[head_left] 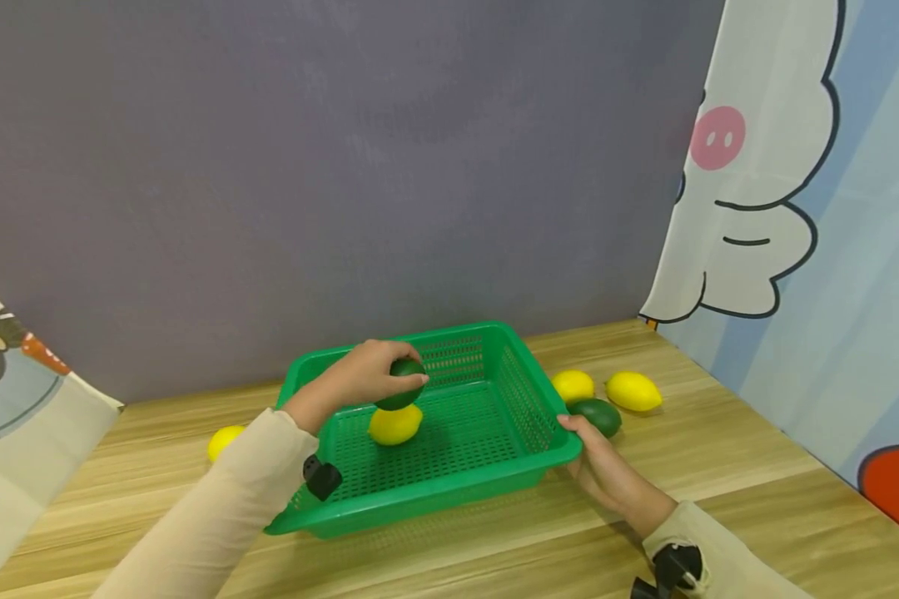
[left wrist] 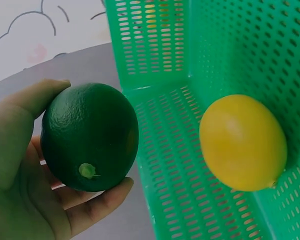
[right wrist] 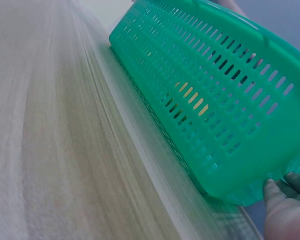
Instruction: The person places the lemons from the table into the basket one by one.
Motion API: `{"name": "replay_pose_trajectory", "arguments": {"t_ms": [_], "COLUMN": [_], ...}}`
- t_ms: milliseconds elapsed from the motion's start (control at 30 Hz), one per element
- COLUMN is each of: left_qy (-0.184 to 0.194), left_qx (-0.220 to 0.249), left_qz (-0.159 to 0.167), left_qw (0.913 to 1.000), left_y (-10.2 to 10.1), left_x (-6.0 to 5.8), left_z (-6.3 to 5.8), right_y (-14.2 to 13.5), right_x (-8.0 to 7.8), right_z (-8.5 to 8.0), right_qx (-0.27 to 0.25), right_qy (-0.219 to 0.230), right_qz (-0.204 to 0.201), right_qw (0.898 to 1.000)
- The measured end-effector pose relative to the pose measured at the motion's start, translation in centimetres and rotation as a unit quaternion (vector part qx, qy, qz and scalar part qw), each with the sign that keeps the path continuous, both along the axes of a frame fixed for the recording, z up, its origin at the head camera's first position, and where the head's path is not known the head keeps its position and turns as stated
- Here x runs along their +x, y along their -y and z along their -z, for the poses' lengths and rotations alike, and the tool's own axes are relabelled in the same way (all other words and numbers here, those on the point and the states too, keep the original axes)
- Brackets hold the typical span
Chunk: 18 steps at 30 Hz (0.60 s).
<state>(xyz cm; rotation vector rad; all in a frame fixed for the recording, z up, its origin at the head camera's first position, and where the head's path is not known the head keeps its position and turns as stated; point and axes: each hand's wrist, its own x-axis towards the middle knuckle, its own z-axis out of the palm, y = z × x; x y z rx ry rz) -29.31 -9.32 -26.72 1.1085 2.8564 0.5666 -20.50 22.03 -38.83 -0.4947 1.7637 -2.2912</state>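
My left hand (head_left: 367, 374) holds a dark green avocado (head_left: 401, 394) over the inside of a green plastic basket (head_left: 449, 489). In the left wrist view, the thumb and fingers curve round the avocado (left wrist: 90, 137), whose pale stem spot faces the camera. Just below it, a yellow lemon (head_left: 395, 425) lies on the basket floor. At the basket's front right corner, my right hand (head_left: 607, 470) grips the rim, thumb on top. The right wrist view has this hand (right wrist: 290, 212) at the slotted side wall, partly cut off by the frame edge.
On the wooden table, right of the basket, lie two lemons (head_left: 634, 391) and another avocado (head_left: 598, 416). One more lemon (head_left: 225, 441) sits to the left, partly behind the left sleeve. A grey backdrop (head_left: 389, 166) rises behind the table, with a cartoon-printed cloth (head_left: 854, 274) at the right.
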Motion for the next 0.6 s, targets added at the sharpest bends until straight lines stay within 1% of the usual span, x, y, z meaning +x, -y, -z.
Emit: {"name": "replay_pose_trajectory", "arguments": {"t_ms": [133, 300, 500, 600], "left_qy": [0.010, 0.022, 0.069, 0.082], "left_qx": [-0.022, -0.047, -0.050, -0.058], "left_qz": [0.013, 0.046, 0.099, 0.114], "left_qw": [0.9996, 0.9976, 0.9914, 0.9884], "left_y": [-0.5, -0.9, -1.4, -1.6], "left_x": [-0.1, -0.3, -0.2, -0.3], "left_z": [0.7, 1.6, 2.0, 2.3], "right_y": [0.0, -0.1, 0.0, 0.1], "right_x": [0.0, 0.0, 0.0, 0.0], "right_z": [0.0, 0.1, 0.1, 0.1], "right_qx": [0.001, 0.000, -0.002, -0.004], "right_qy": [0.001, -0.001, -0.004, -0.002], "right_qz": [0.002, -0.004, -0.003, 0.002], "right_qw": [1.000, 1.000, 1.000, 1.000]}}
